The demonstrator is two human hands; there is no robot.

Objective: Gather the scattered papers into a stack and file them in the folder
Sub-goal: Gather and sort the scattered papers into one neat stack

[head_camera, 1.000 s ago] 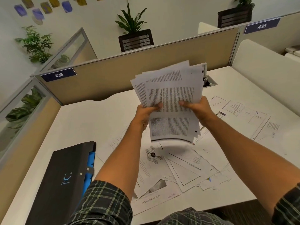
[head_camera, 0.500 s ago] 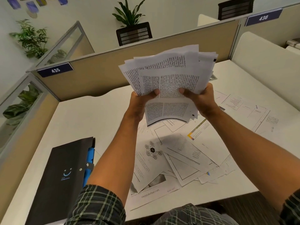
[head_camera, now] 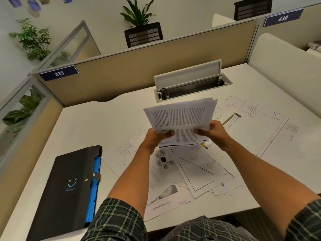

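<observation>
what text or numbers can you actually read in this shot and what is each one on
"435": blue partition sign at left.
"436", as best it reads: blue partition sign at upper right.
"mebooksfree.com": loose sheet at the desk's near edge.
Beside it, a short blurred number: not readable.
Small blue wording under the smile mark on the black folder: too small.
Body text on the held stack of papers and the other scattered sheets: too small or blurred.

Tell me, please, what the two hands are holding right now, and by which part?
Both hands grip a sheaf of printed papers near its lower edge: the left hand at the lower left, the right hand at the lower right.
</observation>
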